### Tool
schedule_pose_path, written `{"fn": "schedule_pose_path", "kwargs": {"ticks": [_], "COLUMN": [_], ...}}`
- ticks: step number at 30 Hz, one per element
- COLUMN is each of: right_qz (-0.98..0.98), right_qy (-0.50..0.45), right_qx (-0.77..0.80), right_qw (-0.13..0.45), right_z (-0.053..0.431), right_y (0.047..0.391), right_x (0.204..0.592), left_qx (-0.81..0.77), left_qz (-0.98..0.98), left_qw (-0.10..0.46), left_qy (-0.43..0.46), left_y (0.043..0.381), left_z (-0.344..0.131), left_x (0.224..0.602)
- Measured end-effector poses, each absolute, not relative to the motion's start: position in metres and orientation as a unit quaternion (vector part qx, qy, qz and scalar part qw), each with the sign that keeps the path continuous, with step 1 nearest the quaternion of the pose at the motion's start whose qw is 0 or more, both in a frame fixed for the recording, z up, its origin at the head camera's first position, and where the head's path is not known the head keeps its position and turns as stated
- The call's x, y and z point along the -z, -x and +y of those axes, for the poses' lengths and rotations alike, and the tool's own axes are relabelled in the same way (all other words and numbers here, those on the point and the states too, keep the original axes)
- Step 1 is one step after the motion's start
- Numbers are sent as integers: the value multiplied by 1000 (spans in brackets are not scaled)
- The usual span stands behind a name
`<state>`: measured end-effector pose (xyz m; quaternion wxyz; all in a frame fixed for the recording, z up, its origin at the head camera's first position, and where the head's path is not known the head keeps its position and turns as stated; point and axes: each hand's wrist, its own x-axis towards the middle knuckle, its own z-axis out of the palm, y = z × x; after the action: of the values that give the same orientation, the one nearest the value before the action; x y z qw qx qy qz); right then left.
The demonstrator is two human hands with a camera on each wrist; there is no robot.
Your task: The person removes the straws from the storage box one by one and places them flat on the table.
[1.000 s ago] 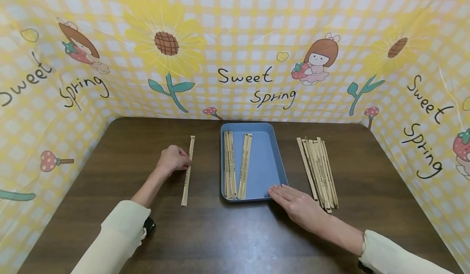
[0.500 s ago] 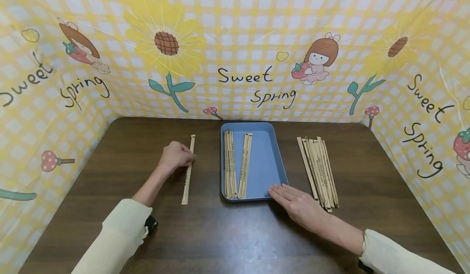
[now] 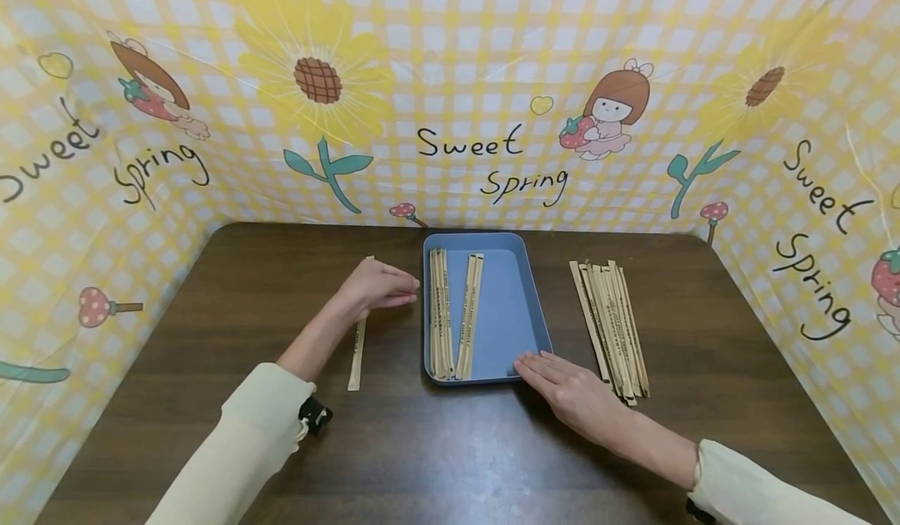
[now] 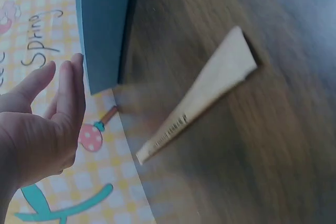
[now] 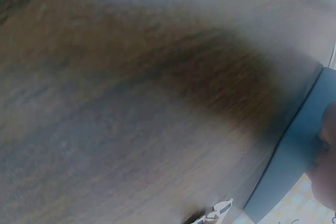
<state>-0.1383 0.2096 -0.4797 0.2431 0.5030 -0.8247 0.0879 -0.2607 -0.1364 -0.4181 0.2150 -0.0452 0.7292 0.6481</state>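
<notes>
A long, slim printed paper packet lies on the table left of the blue tray, its upper part hidden by my left hand. That hand hovers over the packet, fingertips stretched towards the tray's left rim. In the left wrist view the left hand shows extended fingers with nothing between thumb and fingers; the packet lies apart from it. My right hand rests straight fingers on the tray's front right corner. Inside the tray lie a tight bundle of packets at the left and a smaller group beside it.
A loose pile of similar packets lies on the brown table, right of the tray and just beyond my right hand. A yellow checked cloth stands as a wall along the back and both sides.
My left hand has left the single packet's edge and moved right towards the tray, its fingers straightening. The packet stays on the table. My right hand remains at the tray corner.
</notes>
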Motion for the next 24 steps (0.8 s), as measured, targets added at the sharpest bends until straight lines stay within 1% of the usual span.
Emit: {"fn": "schedule_pose_path", "kwargs": {"ticks": [3,7,11,15,24], "right_qz": [-827,-831,-823,-816,-828], "right_qy": [-501,-499,-505,-510,-499], "right_qx": [-86,-85,-84,-87,-87], "right_qw": [239,233,245,256,239], "right_z": [210,210,210,209,209], "right_y": [138,137,138,140,138], "right_x": [479,479,478,478,479], "left_qx": [-642,-619,-593,-576,-524], "left_qz": [736,760,786,799,838], "left_qw": [214,196,173,170,154], "left_qy": [37,32,24,17,-7], "left_y": [260,259,258,258,260], "left_z": [-127,-117,-109,-102,-78], "left_x": [416,414,411,409,415]}}
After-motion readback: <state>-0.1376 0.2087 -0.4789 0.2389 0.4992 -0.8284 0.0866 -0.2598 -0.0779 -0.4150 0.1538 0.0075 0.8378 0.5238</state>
